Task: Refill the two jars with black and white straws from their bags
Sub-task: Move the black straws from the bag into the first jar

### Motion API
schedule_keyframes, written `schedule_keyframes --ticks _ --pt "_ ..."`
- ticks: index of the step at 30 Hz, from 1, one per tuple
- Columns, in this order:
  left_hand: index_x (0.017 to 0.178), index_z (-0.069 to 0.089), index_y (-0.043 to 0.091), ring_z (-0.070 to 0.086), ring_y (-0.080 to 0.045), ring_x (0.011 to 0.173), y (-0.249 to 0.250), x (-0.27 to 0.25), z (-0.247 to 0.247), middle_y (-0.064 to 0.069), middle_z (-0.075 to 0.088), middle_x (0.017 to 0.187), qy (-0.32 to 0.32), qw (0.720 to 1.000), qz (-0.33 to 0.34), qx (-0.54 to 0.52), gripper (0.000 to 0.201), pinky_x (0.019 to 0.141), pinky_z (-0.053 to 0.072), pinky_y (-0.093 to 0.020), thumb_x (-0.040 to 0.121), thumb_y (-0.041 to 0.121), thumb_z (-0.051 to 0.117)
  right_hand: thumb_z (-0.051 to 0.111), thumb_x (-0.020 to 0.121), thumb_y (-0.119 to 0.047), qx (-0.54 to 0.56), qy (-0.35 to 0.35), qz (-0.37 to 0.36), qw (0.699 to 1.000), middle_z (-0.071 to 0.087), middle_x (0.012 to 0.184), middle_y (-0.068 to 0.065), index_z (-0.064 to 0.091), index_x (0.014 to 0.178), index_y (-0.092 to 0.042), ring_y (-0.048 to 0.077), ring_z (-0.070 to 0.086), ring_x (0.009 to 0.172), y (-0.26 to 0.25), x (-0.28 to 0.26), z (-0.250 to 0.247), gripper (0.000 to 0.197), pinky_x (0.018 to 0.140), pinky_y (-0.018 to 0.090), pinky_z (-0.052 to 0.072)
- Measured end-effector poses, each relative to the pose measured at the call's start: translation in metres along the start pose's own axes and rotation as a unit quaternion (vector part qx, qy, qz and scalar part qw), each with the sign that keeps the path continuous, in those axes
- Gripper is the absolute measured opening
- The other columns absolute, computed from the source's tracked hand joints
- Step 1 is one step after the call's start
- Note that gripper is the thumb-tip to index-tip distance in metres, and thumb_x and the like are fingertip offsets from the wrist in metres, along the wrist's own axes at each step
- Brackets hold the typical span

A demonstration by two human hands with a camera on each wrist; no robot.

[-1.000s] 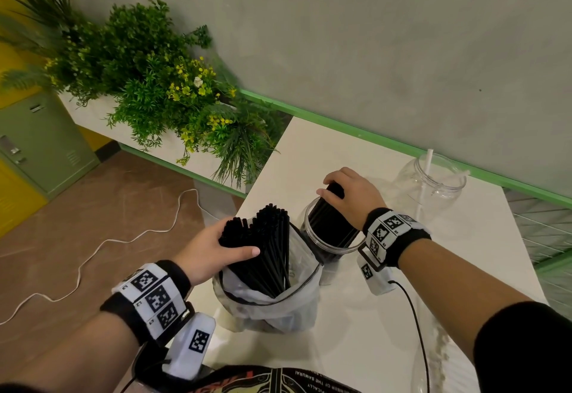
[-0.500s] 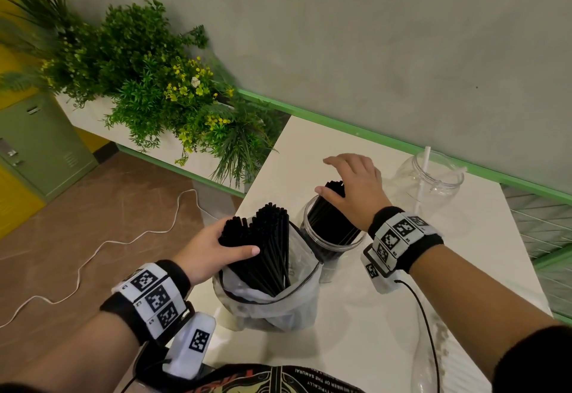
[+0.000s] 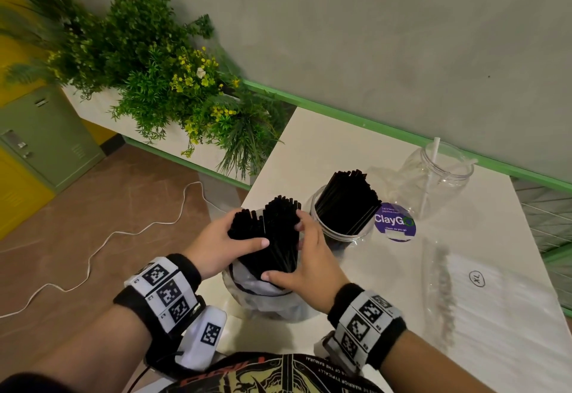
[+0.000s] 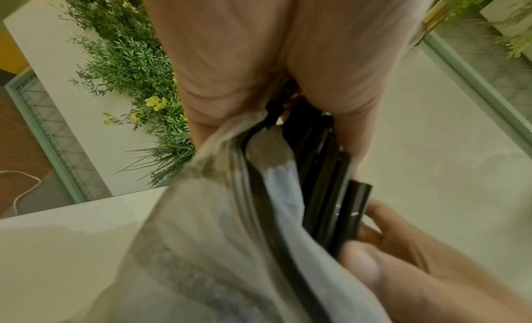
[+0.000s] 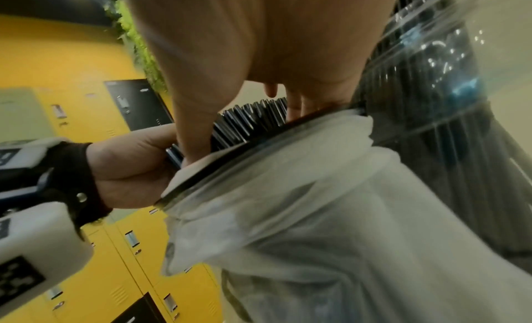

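My right hand [image 3: 305,261] and left hand [image 3: 221,245] both grip the bundle of black straws [image 3: 272,238] standing in its plastic bag [image 3: 269,300]. I judge another batch is due for the part-filled jar [image 3: 343,207] at two o'clock, so I must lift straight. The white-straw jar [image 3: 433,176] stands beyond on the white table [image 3: 387,315]; planter [image 3: 161,83] at ten o'clock.
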State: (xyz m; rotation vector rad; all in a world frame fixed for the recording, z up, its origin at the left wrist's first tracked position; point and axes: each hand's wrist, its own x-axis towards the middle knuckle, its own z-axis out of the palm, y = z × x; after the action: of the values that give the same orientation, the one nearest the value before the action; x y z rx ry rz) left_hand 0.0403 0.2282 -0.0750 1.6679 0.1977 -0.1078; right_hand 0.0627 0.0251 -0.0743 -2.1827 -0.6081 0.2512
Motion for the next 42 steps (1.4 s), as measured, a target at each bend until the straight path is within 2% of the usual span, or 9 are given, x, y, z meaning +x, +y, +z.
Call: schedule_keyframes --ticks 4,9,13,18,22,28,34,37,42 --pt "0.092 0.061 0.026 0.065 -0.001 0.082 0.0 -0.003 0.001 0.019 0.07 0.08 0.004 1.0 0.007 0.021 0.032 0.077 0.047 -0.023 0.07 0.02 0.084 0.079 0.06 -0.047 0.008 0.006 0.025 1.0 0.044 0.126 -0.002 0.028 0.142 -0.02 0.012 0.042 0.118 0.006 0.005 0.009 0.1 0.103 0.032 0.041" --pt "0.09 0.061 0.025 0.064 0.0 0.08 0.0 -0.004 0.001 0.02 0.069 0.077 0.012 0.999 0.012 0.033 0.026 0.075 0.047 -0.022 0.075 0.015 0.079 0.069 0.063 -0.052 0.003 -0.019 0.06 0.998 0.06 0.111 -0.006 0.052 0.12 -0.025 0.013 0.054 0.106 0.016 0.009 0.012 0.066 0.089 0.038 0.05" --pt "0.089 0.06 0.024 0.063 0.002 0.078 0.003 -0.004 0.002 0.02 0.068 0.076 0.0 1.0 0.017 0.025 0.024 0.075 0.046 -0.02 0.076 0.012 0.077 0.07 0.067 -0.04 0.038 -0.024 0.03 0.999 0.063 0.103 -0.004 0.059 0.11 -0.023 0.014 0.059 0.099 0.012 0.011 0.009 0.048 0.084 0.039 0.052" --pt "0.092 0.062 0.022 0.063 0.0 0.079 0.004 -0.004 0.001 0.019 0.068 0.076 -0.001 1.0 0.021 0.024 0.024 0.075 0.046 -0.02 0.076 0.015 0.078 0.074 0.075 -0.014 0.116 -0.024 0.051 0.992 0.065 0.095 0.0 0.061 0.103 -0.017 0.012 0.061 0.09 0.009 0.005 0.003 0.031 0.081 0.032 0.052" --pt "0.095 0.063 0.022 0.065 -0.003 0.084 0.004 -0.004 0.001 0.016 0.069 0.081 0.005 1.0 0.018 0.017 0.024 0.078 0.047 -0.023 0.077 0.017 0.077 0.074 0.078 -0.012 0.169 -0.026 0.077 0.982 0.067 0.089 -0.006 0.062 0.095 -0.022 0.007 0.064 0.088 0.01 0.0 -0.003 0.023 0.079 0.025 0.052" --pt "0.1 0.063 0.018 0.064 -0.002 0.086 0.008 -0.004 0.004 0.006 0.068 0.091 0.007 0.999 0.02 0.025 0.026 0.078 0.049 -0.02 0.077 0.018 0.076 0.068 0.077 -0.016 0.176 0.073 0.034 0.981 0.067 0.089 -0.001 0.054 0.102 -0.022 0.017 0.065 0.088 0.006 -0.001 -0.004 0.03 0.084 0.039 0.055" --pt "0.099 0.063 0.017 0.065 -0.001 0.086 0.011 -0.004 0.005 0.004 0.069 0.092 0.005 1.0 0.02 0.021 0.024 0.08 0.05 -0.02 0.078 0.015 0.076 0.064 0.082 -0.004 0.117 0.109 -0.019 0.987 0.061 0.1 -0.017 0.028 0.135 -0.045 0.005 0.063 0.098 0.0 -0.003 -0.004 0.076 0.089 0.02 0.05" --pt "0.098 0.063 0.019 0.065 -0.001 0.086 0.011 -0.003 0.004 0.007 0.069 0.089 0.006 1.0 0.013 0.01 0.024 0.078 0.05 -0.02 0.078 0.014 0.076 0.06 0.084 -0.002 0.1 0.105 -0.055 0.988 0.06 0.105 -0.013 0.031 0.131 -0.057 0.01 0.064 0.099 -0.005 -0.002 -0.009 0.078 0.093 0.027 0.051" --pt "0.098 0.063 0.024 0.065 0.003 0.086 0.009 0.0 0.003 0.018 0.071 0.086 0.001 1.0 0.012 0.019 0.026 0.075 0.049 -0.015 0.077 0.016 0.076 0.051 0.087 0.009 0.149 0.1 -0.055 0.982 0.06 0.097 0.002 0.043 0.121 -0.036 0.017 0.07 0.088 -0.011 0.009 -0.025 0.058 0.088 0.045 0.054"
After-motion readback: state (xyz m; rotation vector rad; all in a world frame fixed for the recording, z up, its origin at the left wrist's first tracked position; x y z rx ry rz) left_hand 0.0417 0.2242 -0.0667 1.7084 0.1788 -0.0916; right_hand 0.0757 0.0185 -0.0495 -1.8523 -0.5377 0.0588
